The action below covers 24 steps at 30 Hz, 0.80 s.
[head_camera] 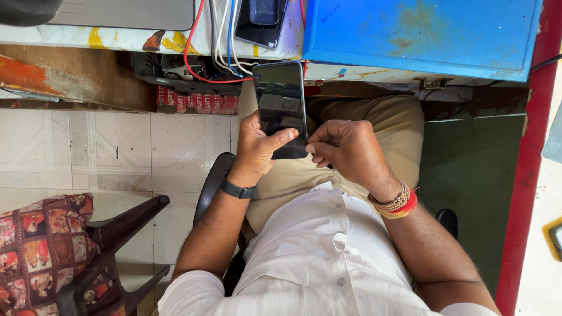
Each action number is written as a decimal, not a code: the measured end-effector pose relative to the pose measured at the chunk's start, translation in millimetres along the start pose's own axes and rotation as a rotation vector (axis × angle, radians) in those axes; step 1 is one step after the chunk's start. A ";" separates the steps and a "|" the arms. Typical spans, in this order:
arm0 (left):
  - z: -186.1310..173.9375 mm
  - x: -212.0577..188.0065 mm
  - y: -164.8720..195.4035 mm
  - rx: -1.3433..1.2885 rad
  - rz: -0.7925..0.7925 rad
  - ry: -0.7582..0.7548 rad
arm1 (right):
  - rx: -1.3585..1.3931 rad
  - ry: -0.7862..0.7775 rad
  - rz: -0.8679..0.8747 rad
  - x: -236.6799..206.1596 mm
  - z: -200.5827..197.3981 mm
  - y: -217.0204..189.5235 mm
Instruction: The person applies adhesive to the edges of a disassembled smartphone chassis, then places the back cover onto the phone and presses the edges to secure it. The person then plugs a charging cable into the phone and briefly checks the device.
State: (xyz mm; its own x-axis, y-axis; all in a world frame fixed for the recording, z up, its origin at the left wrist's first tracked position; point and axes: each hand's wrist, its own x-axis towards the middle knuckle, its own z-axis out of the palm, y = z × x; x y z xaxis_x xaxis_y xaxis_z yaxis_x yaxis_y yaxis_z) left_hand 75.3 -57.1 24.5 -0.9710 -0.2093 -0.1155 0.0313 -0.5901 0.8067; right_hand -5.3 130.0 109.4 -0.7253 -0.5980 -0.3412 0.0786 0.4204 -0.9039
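I sit on a dark chair and look down at my lap. My left hand [259,147] grips a black smartphone [280,99] by its lower end, thumb across the dark screen. My right hand [345,149] is curled at the phone's lower right corner, fingertips pinched together against its edge; what they pinch is too small to tell. A black band is on my left wrist, and red and beaded bracelets are on the right.
A blue metal box [421,32] lies on the bench ahead, beside another phone [262,20] and red, white and blue cables [219,41]. A black plastic chair [111,246] with a patterned cushion [41,251] stands at the lower left on the tiled floor.
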 end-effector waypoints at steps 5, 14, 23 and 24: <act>0.0 -1.1 -0.1 -0.094 0.021 0.027 | 0.136 0.024 -0.050 -4.4 4.4 4.4; 4.4 -4.6 -5.0 -0.013 0.026 0.023 | 0.251 0.102 0.010 -5.7 5.8 16.5; 7.5 -4.7 -7.2 0.018 0.056 0.031 | 0.165 0.073 0.006 -7.0 1.7 16.1; 8.1 -4.4 -6.4 0.027 0.057 0.023 | 0.157 0.071 0.009 -6.8 1.6 16.7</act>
State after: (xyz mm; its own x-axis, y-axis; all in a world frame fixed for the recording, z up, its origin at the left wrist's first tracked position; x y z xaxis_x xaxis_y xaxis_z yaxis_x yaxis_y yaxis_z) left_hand 77.5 -46.1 24.5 -0.9621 -0.2600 -0.0823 0.0794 -0.5557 0.8276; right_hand 2.1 140.0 96.2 -0.7698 -0.5430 -0.3354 0.1874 0.3100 -0.9321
